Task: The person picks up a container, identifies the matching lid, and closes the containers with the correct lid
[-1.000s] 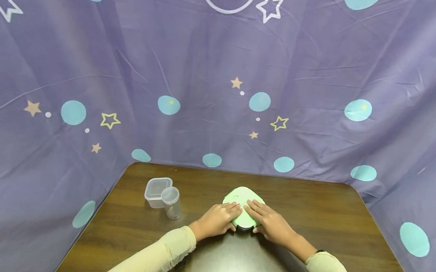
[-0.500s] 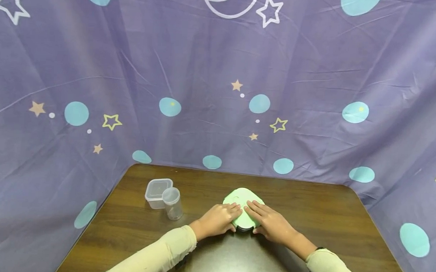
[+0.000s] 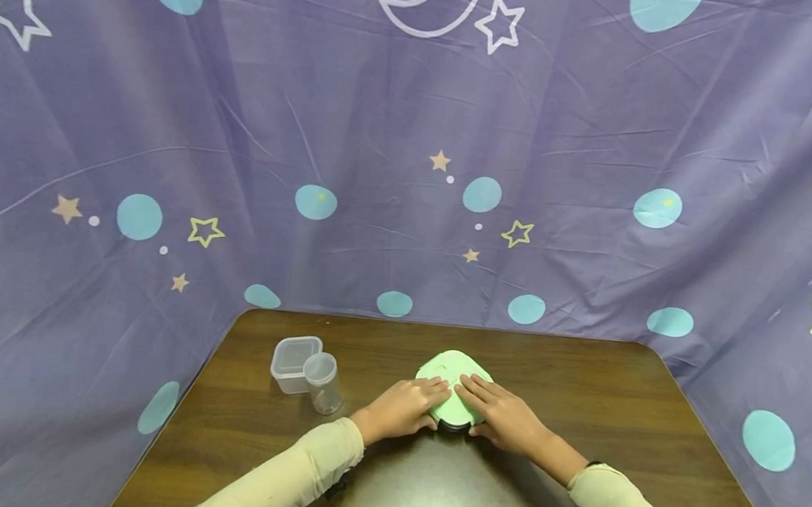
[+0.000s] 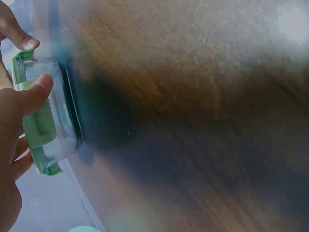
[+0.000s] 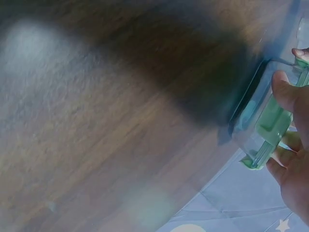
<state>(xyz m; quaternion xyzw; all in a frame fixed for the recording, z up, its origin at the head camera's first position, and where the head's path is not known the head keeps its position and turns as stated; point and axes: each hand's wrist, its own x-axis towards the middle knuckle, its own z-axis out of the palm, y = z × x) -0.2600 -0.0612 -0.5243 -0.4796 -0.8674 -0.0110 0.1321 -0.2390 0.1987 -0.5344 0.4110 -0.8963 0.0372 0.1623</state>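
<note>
A clear food container with a light green lid (image 3: 452,364) sits on the wooden table. Both hands hold it, one at each side. My left hand (image 3: 401,409) lays its fingers across the lid's left part. In the left wrist view its thumb (image 4: 39,92) presses by the green side latch (image 4: 41,126). From the other side my right hand (image 3: 510,417) has its fingers over the lid. The right wrist view shows its thumb (image 5: 282,87) against the clear wall, near another green latch (image 5: 273,121). The lid looks seated on the container. What is inside cannot be made out.
To the left on the table stand a clear square tub (image 3: 292,358) and, right in front of it, a clear round jar (image 3: 323,386). A purple patterned curtain (image 3: 393,230) rises behind the brown table (image 3: 577,382) and along its sides.
The view shifts slightly. Both hands and the food container stay in the same place, with the same hold.
</note>
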